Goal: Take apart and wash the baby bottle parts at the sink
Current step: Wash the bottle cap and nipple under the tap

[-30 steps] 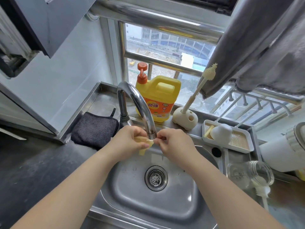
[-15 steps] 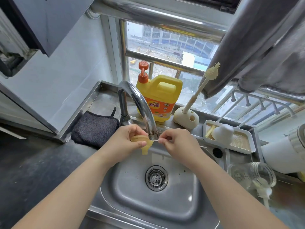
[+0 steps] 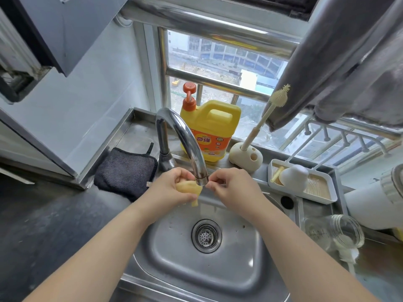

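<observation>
- Down at the near edge, we've got both forearms reaching over the sink (image 3: 257, 277), with the drain strainer (image 3: 206, 235) sitting right in the middle of the basin.
- Just past that, our left hand (image 3: 172, 188) is wrapped around the yellowish silicone nipple (image 3: 190, 189), holding it by the wide base with the tip pointing down, right under the faucet (image 3: 185, 138) spout.
- Our right hand (image 3: 231, 187) is pinched shut on something thin beside the spout; it's too small to tell what, so we won't guess.
- Can't make out whether water is running.
- Handling-wise, we'd say the nipple is light, soft and squishy, probably slick when wet, so gripping the thicker base ring beats squeezing the tip, which would just fold.
- Off to the right, the clear glass bottle (image 3: 335, 233) lies on its side on the counter. That one looks breakable and slippery, so we'd take it around the body.
- Left of the faucet there's a dark cloth (image 3: 125, 171).
- Further back on the ledge: the yellow dish soap jug (image 3: 214, 129), a bottle brush (image 3: 261, 120) standing in its holder, and a drying tray (image 3: 327, 192) with a white part in it.
</observation>
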`<action>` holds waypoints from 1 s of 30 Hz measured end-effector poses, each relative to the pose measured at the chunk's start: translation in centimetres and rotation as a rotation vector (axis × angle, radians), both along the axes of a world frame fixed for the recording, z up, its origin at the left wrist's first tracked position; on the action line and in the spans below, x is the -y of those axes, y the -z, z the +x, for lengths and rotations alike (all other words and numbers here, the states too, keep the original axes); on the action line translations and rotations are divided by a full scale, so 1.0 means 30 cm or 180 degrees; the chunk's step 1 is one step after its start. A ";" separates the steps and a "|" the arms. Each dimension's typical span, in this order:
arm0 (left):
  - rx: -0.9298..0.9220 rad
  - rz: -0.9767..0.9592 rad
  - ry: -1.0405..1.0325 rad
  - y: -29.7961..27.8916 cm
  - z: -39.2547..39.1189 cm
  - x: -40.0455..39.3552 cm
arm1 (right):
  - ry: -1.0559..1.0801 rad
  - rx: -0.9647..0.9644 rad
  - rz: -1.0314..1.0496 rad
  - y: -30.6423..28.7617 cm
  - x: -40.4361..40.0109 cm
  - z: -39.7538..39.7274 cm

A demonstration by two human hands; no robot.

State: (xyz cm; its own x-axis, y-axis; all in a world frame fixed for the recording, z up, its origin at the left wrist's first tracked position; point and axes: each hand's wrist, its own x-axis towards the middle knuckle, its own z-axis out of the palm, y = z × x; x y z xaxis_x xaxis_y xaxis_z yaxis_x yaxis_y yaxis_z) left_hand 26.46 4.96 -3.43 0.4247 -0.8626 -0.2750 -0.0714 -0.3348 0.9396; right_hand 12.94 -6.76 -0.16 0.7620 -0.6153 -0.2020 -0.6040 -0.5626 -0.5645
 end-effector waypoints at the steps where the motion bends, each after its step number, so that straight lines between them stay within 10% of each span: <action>1: 0.0189 0.0070 0.0005 -0.010 -0.001 0.006 | -0.0030 -0.0059 -0.0060 -0.002 -0.002 0.000; 21: -0.0440 -0.0223 0.0022 -0.020 0.014 0.003 | -0.0054 0.0184 -0.0018 -0.003 -0.009 -0.002; 30: 0.0954 0.0339 0.0292 -0.004 -0.006 0.018 | -0.0151 -0.0156 -0.0217 0.014 -0.054 0.014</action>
State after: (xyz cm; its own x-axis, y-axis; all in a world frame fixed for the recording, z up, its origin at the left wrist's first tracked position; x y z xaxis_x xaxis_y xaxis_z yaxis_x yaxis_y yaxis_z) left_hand 26.29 4.41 -3.33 0.4221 -0.8741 -0.2403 -0.3738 -0.4093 0.8323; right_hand 13.37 -5.14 -0.57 0.7808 -0.5924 -0.1985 -0.6017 -0.6273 -0.4944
